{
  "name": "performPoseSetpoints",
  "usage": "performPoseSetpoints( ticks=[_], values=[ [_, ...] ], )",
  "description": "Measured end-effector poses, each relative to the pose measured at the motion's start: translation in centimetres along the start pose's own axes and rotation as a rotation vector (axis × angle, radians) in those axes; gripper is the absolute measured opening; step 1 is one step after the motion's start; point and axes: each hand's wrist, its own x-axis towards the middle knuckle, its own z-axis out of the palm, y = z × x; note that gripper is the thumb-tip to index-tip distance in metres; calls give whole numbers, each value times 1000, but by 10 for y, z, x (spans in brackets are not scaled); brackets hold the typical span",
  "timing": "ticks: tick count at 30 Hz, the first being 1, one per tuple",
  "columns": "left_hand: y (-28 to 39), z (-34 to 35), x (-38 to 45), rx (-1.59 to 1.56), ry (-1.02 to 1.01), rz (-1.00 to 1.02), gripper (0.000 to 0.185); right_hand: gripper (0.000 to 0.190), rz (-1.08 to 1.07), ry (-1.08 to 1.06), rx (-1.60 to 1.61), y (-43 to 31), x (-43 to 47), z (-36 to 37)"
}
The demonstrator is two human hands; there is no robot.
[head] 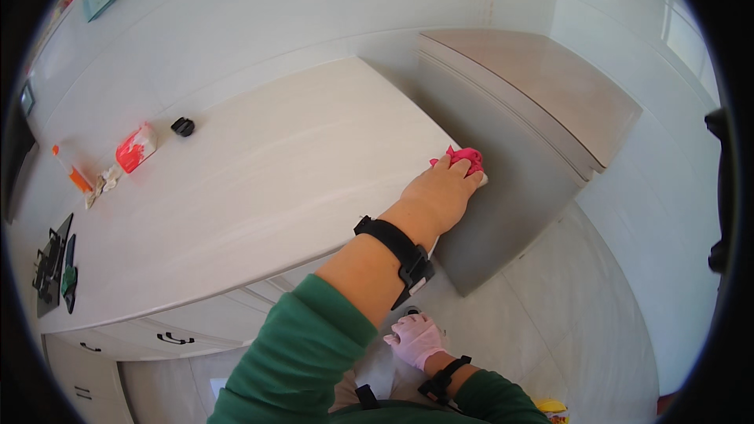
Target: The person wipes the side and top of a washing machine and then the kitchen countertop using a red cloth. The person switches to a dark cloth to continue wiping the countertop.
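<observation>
My left hand (442,191) is bare and presses a crumpled bright pink cloth (467,159) at the right front corner of the pale countertop (265,171). The fingers lie over the cloth, and its underside is hidden. Around the left wrist sits a black strap with a small device (406,259). My right hand (417,340) wears a pink glove and hangs low before my body, its fingers curled in with nothing visible in them. A second black strap (445,380) circles the right wrist.
A grey refrigerator (500,188) stands right of the counter end. Along the counter's left lie a black object (182,126), a red-and-white tissue pack (136,148), crumpled tissues (106,181), an orange-capped bottle (73,171) and a gas hob (52,265). Drawers with black handles (175,338) are below.
</observation>
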Motion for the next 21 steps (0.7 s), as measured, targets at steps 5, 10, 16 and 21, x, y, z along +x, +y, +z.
performPoseSetpoints(
  ticks=[5, 10, 16, 21],
  values=[
    [-78, -26, -70, 101, -7, -94, 47, 39, 26, -142, -84, -20, 16, 3],
    [-211, -67, -240, 198, 102, -462, 44, 40, 24, -158, -118, -31, 23, 2],
    [-272, -120, -512, 343, 130, -983, 52, 40, 40, -169, -131, -36, 26, 0],
    [-254, -126, -653, 269, 316, -1325, 56, 39, 28, -171, -134, -37, 27, 3]
  ],
)
